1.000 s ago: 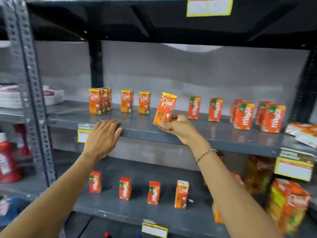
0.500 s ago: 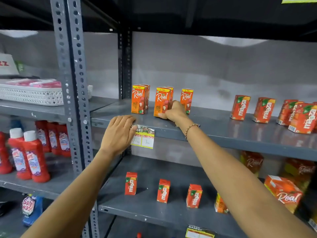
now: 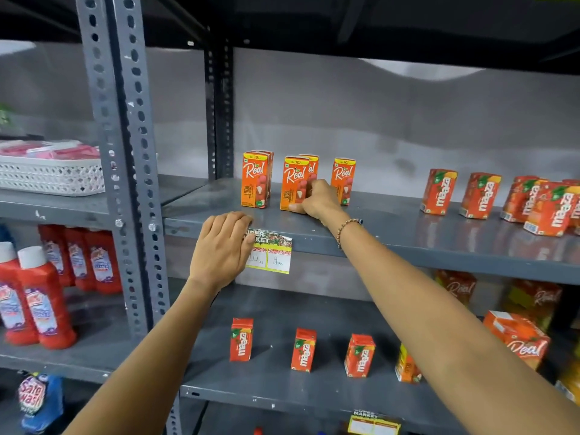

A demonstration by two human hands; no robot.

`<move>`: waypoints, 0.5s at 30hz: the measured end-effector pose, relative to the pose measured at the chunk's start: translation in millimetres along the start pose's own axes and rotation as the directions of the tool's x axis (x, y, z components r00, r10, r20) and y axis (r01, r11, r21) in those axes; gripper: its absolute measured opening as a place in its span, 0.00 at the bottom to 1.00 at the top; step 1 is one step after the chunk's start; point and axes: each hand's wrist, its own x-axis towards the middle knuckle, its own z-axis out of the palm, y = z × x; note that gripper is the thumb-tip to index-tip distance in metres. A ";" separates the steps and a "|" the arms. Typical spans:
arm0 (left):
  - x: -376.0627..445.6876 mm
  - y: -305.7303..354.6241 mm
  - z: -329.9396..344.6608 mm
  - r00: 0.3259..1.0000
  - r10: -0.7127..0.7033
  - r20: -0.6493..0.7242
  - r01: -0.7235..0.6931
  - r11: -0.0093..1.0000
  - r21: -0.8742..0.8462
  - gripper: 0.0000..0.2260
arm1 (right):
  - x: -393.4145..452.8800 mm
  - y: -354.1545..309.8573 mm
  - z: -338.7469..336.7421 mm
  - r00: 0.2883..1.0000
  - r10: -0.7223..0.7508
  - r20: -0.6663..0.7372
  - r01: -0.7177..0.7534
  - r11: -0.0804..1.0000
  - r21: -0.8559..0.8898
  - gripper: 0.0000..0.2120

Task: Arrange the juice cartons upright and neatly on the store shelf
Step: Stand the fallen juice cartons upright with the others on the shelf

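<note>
Shelving occupies the whole frame: grey slotted-steel racks against a pale wall. At far left, a white perforated basket [image 3: 53, 177] sits on the upper-left shelf, holding pink packets. Below it stand red bottles [image 3: 40, 296] with white caps, upright in a group.

Left of centre, a slotted upright post [image 3: 125, 171] divides the two racks. The left hand [image 3: 224, 248] lies just right of it, palm down, fingers together and flat over the front lip of the middle shelf [image 3: 408, 237], partly covering a yellow price tag [image 3: 273, 254] fixed to that lip. It holds nothing.

On the middle shelf, centre of frame, orange Real cartons stand upright in a short row. The leftmost Real carton [image 3: 255, 180] has another close behind it. The second Real carton [image 3: 295, 183] also has one behind it; the right hand [image 3: 317, 199] is closed around its lower right side, thumb at the base near the front face, fingers wrapped at the side. A beaded bracelet [image 3: 346, 226] sits on that wrist. A third Real carton [image 3: 343, 180] stands just beside the hand, on its right.

Further right on the same shelf, red Maaza cartons [image 3: 480, 196] stand apart from the Real group, bunching closer toward the right edge of frame.

On the lower shelf, three Maaza cartons [image 3: 303, 350] stand upright, spaced apart, with an orange carton [image 3: 406, 365] to their right. A larger Real pack [image 3: 518, 337] lies tilted at lower right.
</note>
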 end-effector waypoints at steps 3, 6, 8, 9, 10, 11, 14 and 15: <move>-0.4 1.3 -1.5 1.000 0.004 -0.004 -0.004 1.000 0.000 0.20 | -1.5 0.7 -0.3 1.000 -0.013 0.006 0.013 1.000 0.012 0.27; 0.0 3.7 -5.7 1.000 -0.006 0.020 0.006 1.000 -0.008 0.20 | -3.5 1.1 -2.2 0.999 -0.011 0.036 0.011 1.000 0.015 0.27; 1.4 8.7 -9.6 0.997 -0.069 0.027 0.070 0.996 -0.058 0.18 | -6.2 2.7 -5.9 0.998 0.004 0.062 -0.006 0.999 0.036 0.27; 2.2 12.3 -12.1 0.993 -0.118 0.027 0.120 0.989 -0.091 0.18 | -8.8 4.4 -9.1 0.998 -0.002 0.056 -0.001 0.999 0.050 0.27; 3.4 16.4 -14.8 0.986 -0.167 0.027 0.169 0.979 -0.112 0.19 | -12.2 7.1 -13.3 0.999 -0.013 0.037 0.010 0.997 0.076 0.28; 4.4 21.6 -17.1 0.979 -0.204 0.025 0.206 0.973 -0.104 0.19 | -16.3 11.1 -18.1 1.000 -0.024 0.015 0.022 0.993 0.117 0.27; 6.7 48.3 -20.8 0.982 -0.189 0.020 0.189 0.982 0.017 0.18 | -32.8 29.5 -37.1 0.996 -0.064 -0.057 0.074 0.976 0.205 0.21; 8.3 61.5 -19.9 0.988 -0.150 0.031 0.149 0.988 0.032 0.18 | -38.1 36.5 -44.8 0.992 -0.079 -0.097 0.098 0.971 0.216 0.18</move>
